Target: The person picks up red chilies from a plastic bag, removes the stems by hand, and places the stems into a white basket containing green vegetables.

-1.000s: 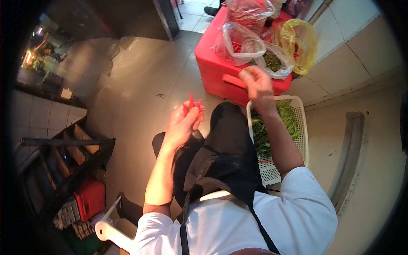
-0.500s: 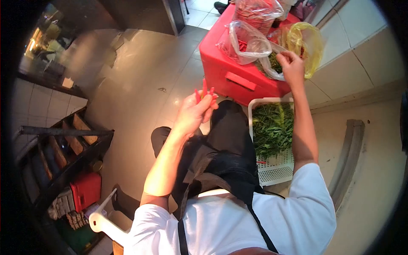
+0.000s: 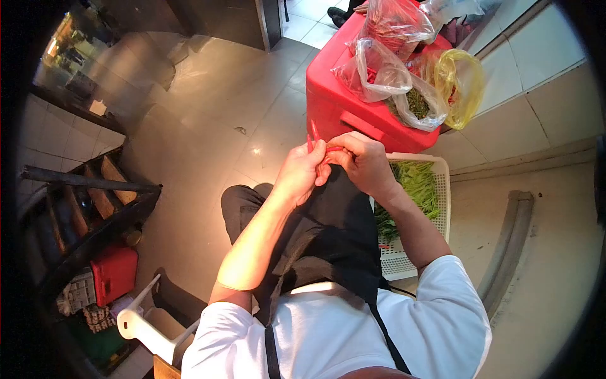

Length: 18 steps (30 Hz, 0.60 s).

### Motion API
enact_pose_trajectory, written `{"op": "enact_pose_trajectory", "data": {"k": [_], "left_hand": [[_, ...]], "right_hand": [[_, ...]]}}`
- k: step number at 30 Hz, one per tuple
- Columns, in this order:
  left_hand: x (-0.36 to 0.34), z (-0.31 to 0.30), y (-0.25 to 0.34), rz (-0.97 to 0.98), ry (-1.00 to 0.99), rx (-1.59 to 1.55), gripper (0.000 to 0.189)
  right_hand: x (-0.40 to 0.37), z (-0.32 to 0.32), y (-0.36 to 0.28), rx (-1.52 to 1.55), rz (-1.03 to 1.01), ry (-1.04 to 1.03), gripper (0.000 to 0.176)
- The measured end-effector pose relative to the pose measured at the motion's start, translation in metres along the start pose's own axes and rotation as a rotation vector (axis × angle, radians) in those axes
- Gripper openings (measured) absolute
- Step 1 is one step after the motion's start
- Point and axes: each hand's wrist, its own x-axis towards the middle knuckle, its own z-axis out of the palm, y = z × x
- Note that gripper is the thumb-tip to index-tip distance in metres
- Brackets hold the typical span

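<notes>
My left hand [image 3: 299, 172] is closed around several slim red chili peppers [image 3: 315, 131], their tips sticking up past the thumb. Right beside it, my right hand [image 3: 365, 163] pinches the end of a red chili that spans the small gap between both hands. Part of the chilies is hidden by my fingers. Beyond the hands, on a red box [image 3: 328, 82], stand a clear plastic bag with green bits [image 3: 418, 104], another clear bag with red contents [image 3: 379, 69] and a yellow bag [image 3: 467, 88].
A white perforated basket [image 3: 444, 189] of leafy greens [image 3: 413, 189] stands beside my right leg, below the red box. A tiled wall [image 3: 505, 114] runs along the right. On the left are a dark shelf rack [image 3: 95, 189] and a white plastic stool or chair part [image 3: 142, 322].
My right hand has left the bag of green bits and come down and left to meet my left hand, where it now pinches a chili. My left hand still holds its chilies.
</notes>
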Motion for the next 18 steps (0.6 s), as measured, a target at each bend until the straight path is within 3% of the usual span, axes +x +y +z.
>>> {"op": "enact_pose_trajectory", "data": {"k": [2, 5, 11, 14, 17, 18], "left_hand": [[-0.001, 0.002, 0.0, -0.042, 0.022, -0.104, 0.025], [-0.001, 0.001, -0.005, -0.047, 0.008, -0.161, 0.024], [0.004, 0.002, -0.014, 0.059, 0.033, -0.06, 0.024], [0.003, 0.004, -0.016, 0.079, 0.036, -0.031, 0.025], [0.006, 0.003, -0.006, 0.068, 0.053, 0.01, 0.029], [0.006, 0.002, -0.002, 0.063, 0.064, 0.024, 0.031]], "right_hand": [[0.0, -0.001, -0.003, -0.006, 0.037, -0.016, 0.009], [0.005, -0.008, -0.003, -0.181, -0.191, -0.118, 0.008], [0.003, -0.004, -0.002, -0.164, -0.128, -0.111, 0.013], [-0.001, -0.002, -0.003, -0.18, -0.149, -0.054, 0.009], [0.007, -0.017, 0.009, -0.19, -0.116, 0.165, 0.012], [0.014, -0.028, 0.021, -0.161, 0.011, 0.304, 0.013]]}}
